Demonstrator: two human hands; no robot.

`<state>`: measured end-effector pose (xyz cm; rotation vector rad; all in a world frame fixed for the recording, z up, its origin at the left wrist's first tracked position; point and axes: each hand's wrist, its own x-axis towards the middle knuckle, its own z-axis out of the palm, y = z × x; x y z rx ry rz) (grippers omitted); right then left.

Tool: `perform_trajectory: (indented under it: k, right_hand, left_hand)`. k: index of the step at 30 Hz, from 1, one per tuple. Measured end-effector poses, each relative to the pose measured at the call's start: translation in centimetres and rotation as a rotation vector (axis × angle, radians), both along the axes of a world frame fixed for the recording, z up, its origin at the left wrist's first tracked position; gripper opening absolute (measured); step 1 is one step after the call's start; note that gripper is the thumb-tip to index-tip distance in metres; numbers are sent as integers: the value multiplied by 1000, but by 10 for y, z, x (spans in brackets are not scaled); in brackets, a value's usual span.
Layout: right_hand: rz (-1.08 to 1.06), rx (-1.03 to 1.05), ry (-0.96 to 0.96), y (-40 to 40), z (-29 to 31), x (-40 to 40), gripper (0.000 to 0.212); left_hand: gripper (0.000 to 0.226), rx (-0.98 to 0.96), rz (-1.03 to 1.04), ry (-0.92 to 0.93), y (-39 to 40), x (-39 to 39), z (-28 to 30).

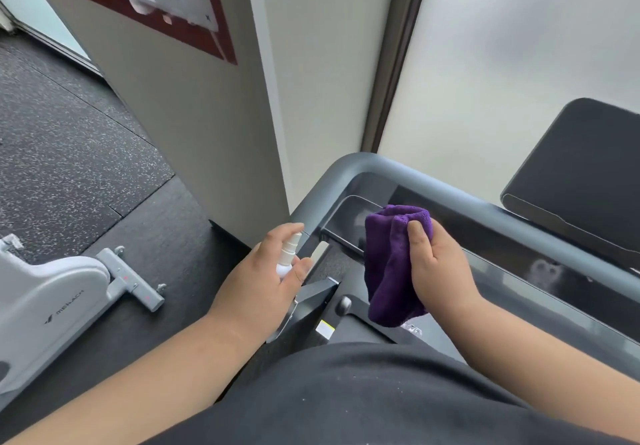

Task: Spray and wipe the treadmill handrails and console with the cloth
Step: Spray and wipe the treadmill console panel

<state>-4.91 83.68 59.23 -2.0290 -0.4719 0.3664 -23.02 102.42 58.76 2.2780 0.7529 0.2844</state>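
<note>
Room: gym floor [69,153] beside our treadmill.
Left hand [266,271]: grips spray bottle [288,254], nozzle toward the handrail [381,167].
Right hand [436,264]: clutches purple cloth [388,271] over the console [519,271].
Risk: we judge mist may miss the rail and drift floorward.

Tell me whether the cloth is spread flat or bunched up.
Bunched: the purple cloth hangs in folds, gripped by the right hand.

Left hand [266,271] grips spray bottle [288,254]; right hand [438,268] holds purple cloth [388,271].
</note>
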Motion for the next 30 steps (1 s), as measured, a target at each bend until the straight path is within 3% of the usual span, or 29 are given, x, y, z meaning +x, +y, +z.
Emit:
perform_trajectory:
  k: [5, 10, 13, 16, 18, 23, 27, 30]
  right_hand:
    - [-84, 18, -173, 32, 24, 41, 23]
    - [-3, -22, -548, 71, 32, 96, 47]
    - [184, -430, -656, 94, 11, 116, 44]
    - [403, -865, -539, 104, -18, 120, 51]
    - [413, -864, -511, 102, -28, 119, 57]
    - [213, -552, -434, 113, -18, 131, 61]
    - [328, -849, -543, 131, -30, 137, 57]
    - [377, -870, -705, 139, -42, 137, 57]
  left_hand:
    - [43, -27, 1, 1, 7, -1, -7]
    - [44, -26, 29, -14, 17, 17, -1]
    - [44, -8, 69, -64, 24, 30, 3]
    - [44, -32, 86, -94, 28, 35, 4]
    - [43, -14, 87, -83, 29, 33, 3]
    - [42, -38, 124, -64, 29, 29, -1]
    - [42, -59, 160, -35, 30, 26, -4]
    - [43, -52, 201, -39, 33, 20, -5]
